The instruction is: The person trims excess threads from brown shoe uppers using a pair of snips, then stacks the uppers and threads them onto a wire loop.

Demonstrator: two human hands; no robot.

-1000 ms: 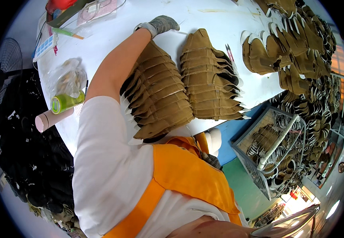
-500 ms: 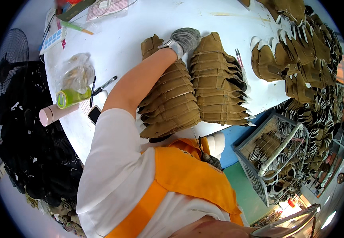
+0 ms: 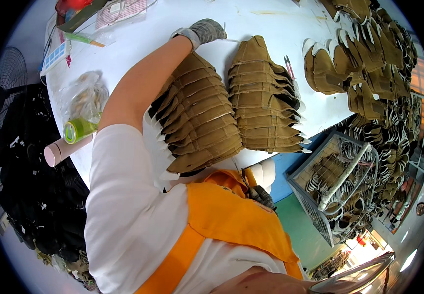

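My left hand (image 3: 209, 31), in a grey knit glove, reaches past the far end of the left row of brown suede shoe uppers (image 3: 200, 108). Its fingers are closed; a thin pale line runs rightward from them, but what they hold is not clear. Beside that row lies a second row of brown uppers (image 3: 261, 98), overlapped the same way. White edges stick out along the outer sides of both rows. Low at the apron, my right hand (image 3: 262, 196), in a dark glove and partly hidden, is closed on what looks like scissors (image 3: 245, 176), pointing toward the rows.
Pointed tweezers (image 3: 289, 67) lie right of the rows, near more brown uppers (image 3: 324, 73). A wire basket (image 3: 329, 171) stands off the table's right side. At left are a green-lidded container (image 3: 77, 130), a pink bottle (image 3: 65, 149), a plastic bag (image 3: 87, 95) and a fan (image 3: 6, 93).
My left hand has moved left and farther away, off the gap between the rows' far ends. The left row now leans left, showing more white edges. My right hand stays low at the apron.
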